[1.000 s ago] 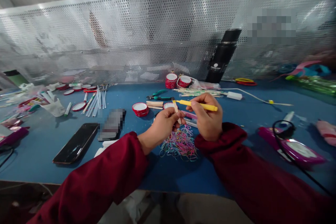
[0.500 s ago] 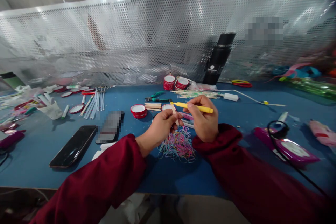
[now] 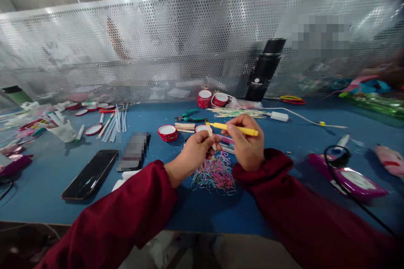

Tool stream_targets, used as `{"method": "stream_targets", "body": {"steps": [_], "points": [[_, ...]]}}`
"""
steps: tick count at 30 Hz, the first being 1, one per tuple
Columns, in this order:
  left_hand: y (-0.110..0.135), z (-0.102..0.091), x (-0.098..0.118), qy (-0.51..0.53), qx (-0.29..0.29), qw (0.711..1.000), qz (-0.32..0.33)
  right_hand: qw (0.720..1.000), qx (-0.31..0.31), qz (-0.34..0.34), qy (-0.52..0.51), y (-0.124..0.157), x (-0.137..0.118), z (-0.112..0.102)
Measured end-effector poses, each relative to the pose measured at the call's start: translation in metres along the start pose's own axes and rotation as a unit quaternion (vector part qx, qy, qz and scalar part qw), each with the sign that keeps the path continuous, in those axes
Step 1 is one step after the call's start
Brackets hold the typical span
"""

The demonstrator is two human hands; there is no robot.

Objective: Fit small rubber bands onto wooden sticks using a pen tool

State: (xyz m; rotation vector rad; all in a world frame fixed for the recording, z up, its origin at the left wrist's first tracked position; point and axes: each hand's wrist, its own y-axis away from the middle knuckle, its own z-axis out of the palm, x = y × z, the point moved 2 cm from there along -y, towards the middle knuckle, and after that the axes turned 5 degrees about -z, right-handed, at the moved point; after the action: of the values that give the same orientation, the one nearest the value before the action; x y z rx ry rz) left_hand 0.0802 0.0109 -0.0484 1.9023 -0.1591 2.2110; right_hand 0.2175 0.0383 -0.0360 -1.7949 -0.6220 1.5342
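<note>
My left hand (image 3: 196,152) is closed around a small wooden stick (image 3: 209,130) that points up and away. My right hand (image 3: 246,143) grips a yellow craft knife (image 3: 232,128) held level, its tip touching the top of the stick. Both hands hover over a pile of thin coloured rubber bands (image 3: 215,174) on the blue table (image 3: 57,176). More wooden sticks (image 3: 184,126) lie just beyond the left hand, beside a red tape roll (image 3: 167,132).
A black phone (image 3: 90,174) lies at the left, with white sticks (image 3: 114,122) and red lids behind it. Green pliers (image 3: 190,115), two red rolls (image 3: 212,98) and a black flask (image 3: 264,70) stand near the perforated metal screen (image 3: 158,42). A purple device with a black cable (image 3: 349,172) sits at the right.
</note>
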Motion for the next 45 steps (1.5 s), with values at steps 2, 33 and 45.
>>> {"method": "stream_targets", "body": {"steps": [2,33,45], "points": [[0.0001,0.0,0.0002,0.001,0.002,1.0,-0.002,1.0,0.0,-0.001,0.004,-0.0004,-0.0001,-0.0001],[-0.0002,-0.0001,0.0007,-0.002,-0.002,1.0,-0.004,1.0,0.007,0.005,-0.03,0.0006,0.0038,0.0014],[0.0,-0.0002,0.0001,0.0,0.003,1.0,-0.007,1.0,0.005,0.008,-0.022,0.0,0.0029,0.0008]]}}
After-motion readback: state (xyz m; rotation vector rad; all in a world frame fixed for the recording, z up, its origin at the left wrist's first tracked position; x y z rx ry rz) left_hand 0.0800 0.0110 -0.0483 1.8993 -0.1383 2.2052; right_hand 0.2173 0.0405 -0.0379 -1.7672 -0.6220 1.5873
